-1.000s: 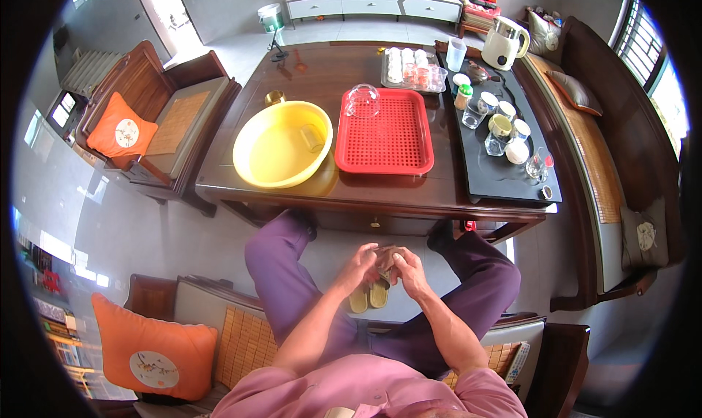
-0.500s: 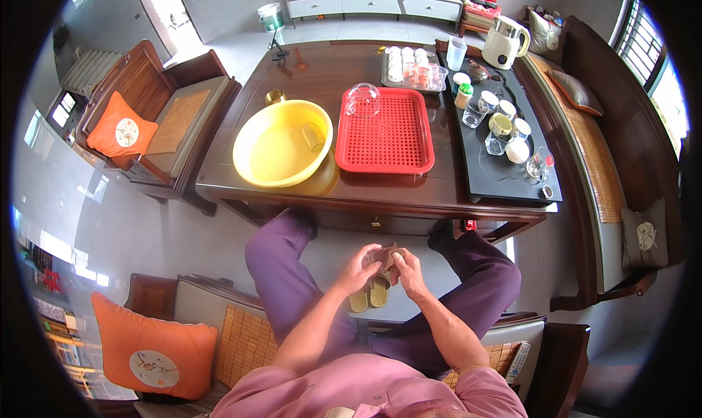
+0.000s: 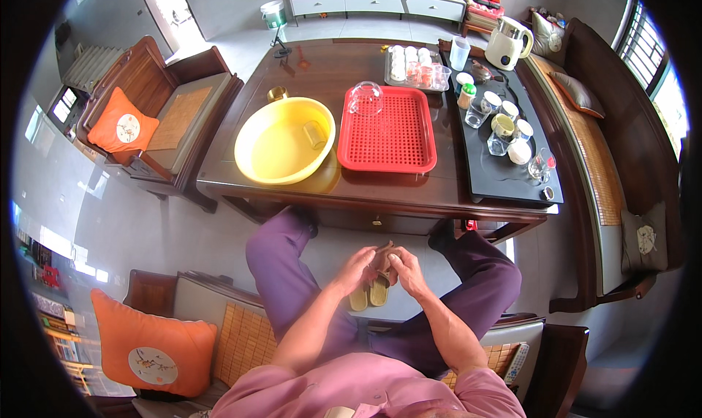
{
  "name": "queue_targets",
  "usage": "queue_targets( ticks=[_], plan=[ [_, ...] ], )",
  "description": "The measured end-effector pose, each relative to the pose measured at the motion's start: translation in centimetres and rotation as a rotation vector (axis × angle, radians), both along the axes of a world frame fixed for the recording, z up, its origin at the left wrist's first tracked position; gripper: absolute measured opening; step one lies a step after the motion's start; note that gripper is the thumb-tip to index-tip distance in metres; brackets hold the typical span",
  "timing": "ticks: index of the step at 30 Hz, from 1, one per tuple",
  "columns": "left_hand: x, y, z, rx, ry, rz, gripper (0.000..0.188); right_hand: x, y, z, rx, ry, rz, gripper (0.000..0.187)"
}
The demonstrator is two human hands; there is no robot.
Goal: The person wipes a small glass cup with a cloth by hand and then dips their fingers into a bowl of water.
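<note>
Between my knees, both hands are closed on a small brown piece that looks like a cloth [image 3: 383,256]. My left hand [image 3: 356,267] pinches its left side, and my right hand [image 3: 406,267] grips its right side with the thumb on top. The fingers cover much of it. On the table beyond my hands stands a yellow basin [image 3: 252,151] with a clear glass [image 3: 314,134] lying tilted inside. Beside the basin is a red perforated tray [image 3: 387,144], and a clear glass vessel [image 3: 365,98] rests at its far left corner.
A black tea tray [image 3: 486,177] on the right of the wooden table [image 3: 307,67] carries cups, glasses and a green-lidded jar [image 3: 466,96]. Behind it stands a white kettle [image 3: 508,43]. A small tray of cups [image 3: 417,68] sits farther back. Slippers [image 3: 378,292] lie below my hands.
My hands have shifted slightly against each other, and more of the brown cloth shows between them. The view has tilted a little; the things on the table stay put.
</note>
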State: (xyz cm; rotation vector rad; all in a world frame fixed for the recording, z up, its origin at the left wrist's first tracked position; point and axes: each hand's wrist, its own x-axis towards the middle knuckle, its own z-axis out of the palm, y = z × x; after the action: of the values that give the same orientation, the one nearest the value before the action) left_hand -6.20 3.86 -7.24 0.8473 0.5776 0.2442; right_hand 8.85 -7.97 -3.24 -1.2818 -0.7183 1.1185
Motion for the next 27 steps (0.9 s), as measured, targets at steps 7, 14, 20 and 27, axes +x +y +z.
queue_targets(
  ticks=[7,14,20,27],
  plan=[
    [0.6,-0.4,0.1,0.552,-0.097,-0.019,0.045,0.4,-0.2,-1.5,-0.055,-0.012,-0.033,0.026],
    [0.0,0.3,1.6,-0.194,0.081,-0.076,0.052,0.6,-0.2,-1.1,0.018,0.072,0.025,0.025],
    [0.1,0.2,0.4,-0.083,0.042,-0.086,0.048,0.3,-0.1,-1.0,0.006,0.058,0.024,0.025],
    [0.6,-0.5,-0.2,0.748,0.074,-0.027,0.050,0.1,0.0,-0.7,-0.144,-0.048,-0.047,0.025]
  ],
)
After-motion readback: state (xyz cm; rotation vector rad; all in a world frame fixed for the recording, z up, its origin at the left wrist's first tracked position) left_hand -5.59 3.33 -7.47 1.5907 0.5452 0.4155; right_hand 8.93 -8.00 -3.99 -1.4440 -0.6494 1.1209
